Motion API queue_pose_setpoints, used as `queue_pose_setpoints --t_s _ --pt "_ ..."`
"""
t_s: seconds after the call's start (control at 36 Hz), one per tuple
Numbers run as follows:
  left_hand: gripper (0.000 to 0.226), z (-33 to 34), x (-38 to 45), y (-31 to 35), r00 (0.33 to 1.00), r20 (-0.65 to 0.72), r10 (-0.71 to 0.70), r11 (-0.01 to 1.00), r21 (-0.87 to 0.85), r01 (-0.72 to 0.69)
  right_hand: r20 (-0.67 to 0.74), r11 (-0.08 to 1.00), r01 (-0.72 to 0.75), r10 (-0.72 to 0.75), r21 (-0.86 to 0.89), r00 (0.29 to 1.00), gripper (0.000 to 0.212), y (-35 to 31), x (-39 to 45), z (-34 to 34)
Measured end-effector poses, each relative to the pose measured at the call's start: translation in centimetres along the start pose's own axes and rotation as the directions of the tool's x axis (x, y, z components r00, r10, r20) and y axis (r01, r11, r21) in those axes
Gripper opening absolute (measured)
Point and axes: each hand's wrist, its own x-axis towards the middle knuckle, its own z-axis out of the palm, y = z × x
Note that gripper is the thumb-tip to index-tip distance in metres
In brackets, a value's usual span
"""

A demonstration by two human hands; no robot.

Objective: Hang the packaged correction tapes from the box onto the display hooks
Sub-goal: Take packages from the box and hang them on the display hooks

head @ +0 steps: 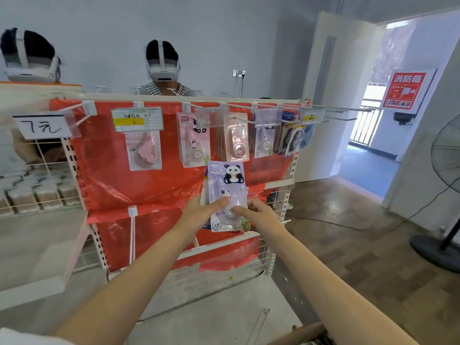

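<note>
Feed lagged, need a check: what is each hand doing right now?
Left hand: holding the purple panda packet by its lower part.
Right hand: fingers pinching the same packet from the other side.

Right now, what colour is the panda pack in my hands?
Lilac purple panda pack with a black-and-white panda; head view.

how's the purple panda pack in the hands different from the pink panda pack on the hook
The purple panda pack is lilac; the pink panda pack is pink. The purple one is gripped low down by the left hand and right hand, below the hooks; the pink one hangs from a top-row hook. The purple one leans slightly; the pink one hangs nearly straight. Both show a panda and the word PANDA.
</note>
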Motion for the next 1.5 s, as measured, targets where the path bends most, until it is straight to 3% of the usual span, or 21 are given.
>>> queue_pose_setpoints --t_s 0.06,0.17,0.28,0.44,0.58,0.69,0.81,0.92,1.0,1.14,1.25,1.33,1.5 --pt "0.044 -0.7 -0.2 -0.2 1.0 -0.017 0.015 1.0 0.003 -0.015 0.003 1.0 0.019 -0.019 0.011 1.0 0.035 0.0 0.2 0.6" --pt "0.019 -2.1 -0.5 -0.5 0.999 -0.05 0.0 1.0 -0.011 -0.001 0.041 0.999 0.037 -0.037 0.014 0.998 0.022 -0.4 0.4 1.9" --pt "0.017 -3.2 -0.8 -0.5 0.998 -0.065 0.009 1.0 0.007 -0.008 0.081 0.999 0.053 -0.054 0.009 0.995 0.026 -0.2 0.9 3.2" --pt "0.03 -3.7 -0.7 -0.8 0.998 -0.068 0.002 1.0 -0.011 -0.003 0.126 0.999 0.043 -0.04 -0.022 0.991 0.008 -0.1 0.8 4.1" --pt "0.044 -2.9 -0.1 -0.8 0.999 -0.041 0.0 1.0 -0.007 0.0 0.033 1.0 0.008 -0.008 0.0 0.999 0.02 -0.1 1.0 3.0" --pt "0.024 -1.7 0.9 -0.9 0.998 -0.054 0.01 1.0 0.005 -0.01 -0.106 0.998 -0.039 0.044 0.045 0.993 0.021 -0.2 1.7 0.5" --pt "0.022 -0.1 2.1 -1.1 0.999 -0.039 0.013 1.0 0.024 -0.012 -0.213 0.995 -0.055 0.071 0.08 0.974 0.047 -0.3 2.8 -3.3" --pt "0.027 2.3 3.1 -0.4 0.998 -0.004 0.063 0.997 0.041 -0.062 -0.293 0.997 -0.043 0.062 0.069 0.954 0.041 -1.2 3.6 -6.8" --pt "0.029 4.2 4.1 0.4 0.995 0.027 0.092 0.994 0.051 -0.094 -0.317 0.998 -0.021 0.037 0.052 0.948 0.044 -1.5 4.6 -9.0" --pt "0.028 6.9 6.1 1.4 0.995 0.014 0.098 0.995 0.008 -0.098 -0.338 0.999 -0.033 0.035 0.013 0.941 0.074 -1.8 6.4 -12.1" --pt "0.035 8.6 7.8 1.5 0.995 0.002 0.102 0.995 -0.007 -0.102 -0.348 0.998 -0.04 0.053 0.043 0.936 0.068 -2.1 8.1 -14.0" --pt "0.032 9.6 8.6 1.5 0.993 -0.032 0.115 0.993 -0.026 -0.115 -0.327 0.999 -0.026 0.036 0.035 0.944 0.077 -2.3 9.5 -15.0" --pt "0.029 11.0 10.2 2.0 0.991 -0.081 0.111 0.991 -0.062 -0.116 -0.304 0.997 0.037 -0.013 0.072 0.952 0.064 -2.4 12.1 -16.5"
